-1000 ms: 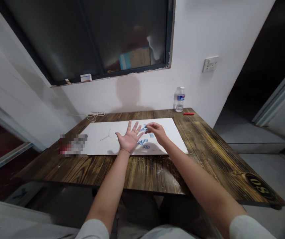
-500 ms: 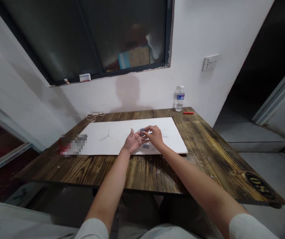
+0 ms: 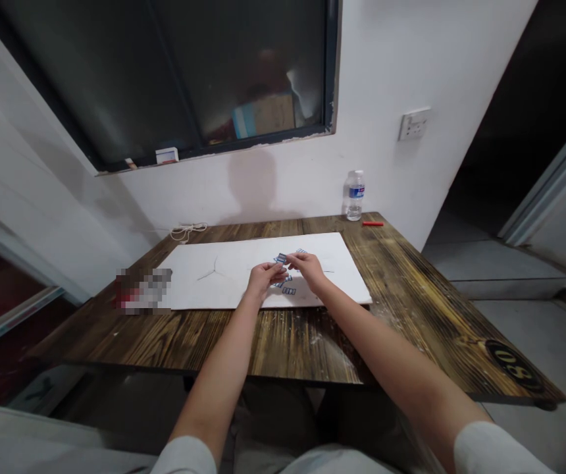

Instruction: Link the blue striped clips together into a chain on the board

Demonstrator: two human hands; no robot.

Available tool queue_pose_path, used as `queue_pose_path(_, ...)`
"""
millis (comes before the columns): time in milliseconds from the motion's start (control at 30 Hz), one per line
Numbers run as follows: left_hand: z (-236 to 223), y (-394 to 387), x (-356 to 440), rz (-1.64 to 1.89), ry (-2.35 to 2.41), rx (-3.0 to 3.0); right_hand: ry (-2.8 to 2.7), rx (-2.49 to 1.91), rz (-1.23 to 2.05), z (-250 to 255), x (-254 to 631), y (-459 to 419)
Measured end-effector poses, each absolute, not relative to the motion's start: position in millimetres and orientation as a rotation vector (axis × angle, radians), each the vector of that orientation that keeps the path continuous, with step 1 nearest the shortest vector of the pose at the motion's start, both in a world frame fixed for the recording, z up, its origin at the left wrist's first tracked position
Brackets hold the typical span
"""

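Between my two hands, above the white board [image 3: 233, 257], is a small flat blue-edged piece [image 3: 282, 259] with dark markings. My left hand [image 3: 262, 279] is closed, its thumb and fingers pinching the piece's left side. From the right, my right hand [image 3: 307, 268] pinches the same piece with its fingertips. Similar slotted blue pieces [image 3: 289, 291] lie on the board just below my hands, and others [image 3: 301, 251] show behind my right fingers. My fingers hide part of these. What exactly the pieces are is too small to tell.
Thin dark lines [image 3: 214, 270] mark the board's left half. A pixelated red and grey item [image 3: 142, 289] lies at its left end. On the wooden table [image 3: 174, 336] are a coiled white cable [image 3: 187, 230], a water bottle [image 3: 355, 196] and a red stick-like object [image 3: 372, 224].
My left hand has turned from an open, upturned palm to a pinch on the piece. The piece now shows more clearly between both hands, and more pieces on the board are uncovered.
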State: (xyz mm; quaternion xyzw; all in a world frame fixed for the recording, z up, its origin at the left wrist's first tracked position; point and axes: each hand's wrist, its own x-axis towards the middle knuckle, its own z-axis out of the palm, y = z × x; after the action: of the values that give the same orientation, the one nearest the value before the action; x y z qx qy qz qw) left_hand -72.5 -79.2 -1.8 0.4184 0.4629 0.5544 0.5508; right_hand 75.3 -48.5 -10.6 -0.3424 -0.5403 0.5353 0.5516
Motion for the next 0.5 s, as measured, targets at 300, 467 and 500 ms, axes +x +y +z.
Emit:
queue_pose_path(300, 3, -76, -81, 1.551, 1.086, 0.750, -0.988, -0.207, 1.711, 18, 107, -51)
queue_pose_path(467, 2, -75, -84, 1.577, 1.084, 0.727, -1.030, -0.262, 1.641, 29, 141, -44)
queue_pose_path(500, 2, -75, -84, 1.574, 1.096, 0.724, -1.020, -0.328, 1.603, 28, 150, -40)
